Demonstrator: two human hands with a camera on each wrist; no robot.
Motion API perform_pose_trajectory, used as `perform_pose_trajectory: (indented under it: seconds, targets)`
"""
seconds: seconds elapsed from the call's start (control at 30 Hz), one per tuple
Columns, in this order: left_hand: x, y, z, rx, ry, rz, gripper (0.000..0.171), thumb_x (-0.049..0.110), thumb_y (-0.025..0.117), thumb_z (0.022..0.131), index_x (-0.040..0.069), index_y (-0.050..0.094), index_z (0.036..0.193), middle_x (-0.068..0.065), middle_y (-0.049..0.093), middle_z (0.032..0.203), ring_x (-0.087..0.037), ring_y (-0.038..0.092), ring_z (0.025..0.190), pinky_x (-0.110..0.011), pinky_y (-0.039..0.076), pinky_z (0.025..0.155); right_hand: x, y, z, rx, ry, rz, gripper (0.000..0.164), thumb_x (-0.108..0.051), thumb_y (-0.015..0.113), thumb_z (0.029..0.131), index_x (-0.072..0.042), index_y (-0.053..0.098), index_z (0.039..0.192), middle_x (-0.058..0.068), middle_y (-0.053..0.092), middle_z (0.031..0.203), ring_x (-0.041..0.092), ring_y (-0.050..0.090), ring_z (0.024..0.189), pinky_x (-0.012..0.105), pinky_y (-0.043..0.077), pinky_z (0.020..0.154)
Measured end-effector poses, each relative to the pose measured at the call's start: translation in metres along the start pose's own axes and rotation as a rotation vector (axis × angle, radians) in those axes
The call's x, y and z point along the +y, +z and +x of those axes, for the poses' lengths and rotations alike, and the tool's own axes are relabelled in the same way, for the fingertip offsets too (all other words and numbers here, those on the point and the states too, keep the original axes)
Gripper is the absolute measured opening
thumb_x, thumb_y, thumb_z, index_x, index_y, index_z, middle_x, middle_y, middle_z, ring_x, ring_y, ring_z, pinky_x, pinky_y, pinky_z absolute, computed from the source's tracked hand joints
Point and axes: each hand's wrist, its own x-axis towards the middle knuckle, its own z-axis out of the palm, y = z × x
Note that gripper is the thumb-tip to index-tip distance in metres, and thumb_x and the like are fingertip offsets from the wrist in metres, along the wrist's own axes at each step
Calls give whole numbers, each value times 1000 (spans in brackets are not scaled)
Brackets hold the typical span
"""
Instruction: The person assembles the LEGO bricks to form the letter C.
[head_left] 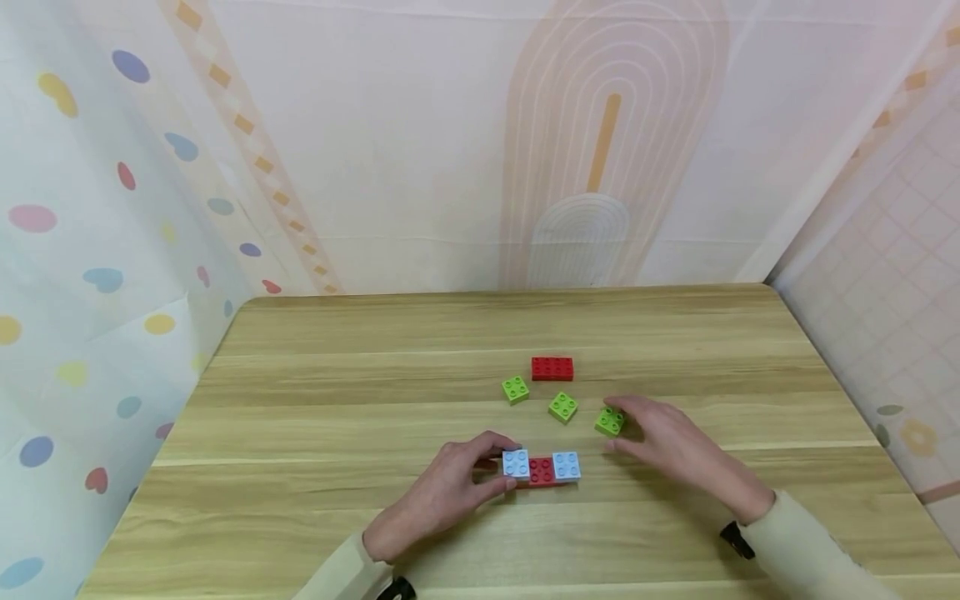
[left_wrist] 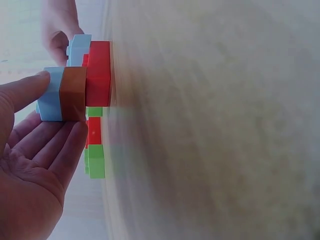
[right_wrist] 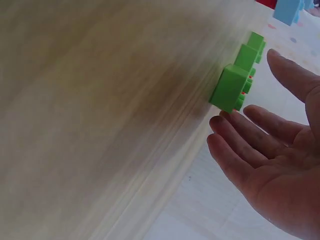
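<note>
My left hand (head_left: 450, 483) pinches a light blue brick (head_left: 516, 463) between thumb and fingers. In the left wrist view that brick sits on a brown brick (left_wrist: 73, 95), which stands on the left end of a long red brick (head_left: 541, 472). A second light blue brick (head_left: 567, 467) is attached at the red brick's right end, with red studs bare between the two. To the right, my right hand (head_left: 667, 437) reaches around a green brick (head_left: 610, 422). In the right wrist view its thumb stays apart from the brick and its fingers are spread close beside it.
Behind the joined bricks lie two more green bricks, one at the left (head_left: 515, 389) and one nearer the middle (head_left: 562, 407). Farther back is another long red brick (head_left: 552, 368). Patterned cloth (head_left: 420, 150) hangs along the back and sides of the wooden table (head_left: 315, 433).
</note>
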Motion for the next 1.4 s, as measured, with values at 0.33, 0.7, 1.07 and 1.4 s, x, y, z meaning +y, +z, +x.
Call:
perform_pose_trajectory:
  seconds: [0.33, 0.7, 1.07, 1.4]
  targets:
    - [0, -1, 4, 1, -19, 17, 31, 20, 71, 94, 17, 62, 123, 2, 67, 118, -9, 64, 102, -28, 53, 88, 1, 0, 4, 3, 4, -28, 43, -9, 76, 86, 1, 63, 126, 19, 64, 124, 36, 60, 115, 52, 49, 96]
    - [0, -1, 5, 8, -12, 30, 32, 20, 72, 93, 16, 62, 123, 1, 67, 119, -12, 64, 103, -30, 53, 90, -8, -6, -3, 123, -28, 30, 42, -3, 72, 86, -4, 63, 128, 16, 64, 125, 35, 63, 109, 50, 54, 87]
    - [-1, 0, 4, 5, -15, 23, 33, 21, 72, 93, 17, 61, 123, 0, 67, 120, -12, 63, 104, -29, 53, 90, -25, -9, -5, 199, -136, 68, 43, -4, 74, 87, -5, 64, 128, 14, 64, 126, 33, 63, 109, 50, 54, 88]
    - [-1, 0, 4, 6, -6, 23, 33, 21, 73, 92, 17, 61, 123, 1, 67, 120, -12, 63, 104, -30, 53, 90, -37, -9, -4, 216, -169, 92, 43, -3, 74, 86, -7, 64, 128, 9, 66, 123, 29, 63, 112, 47, 54, 90]
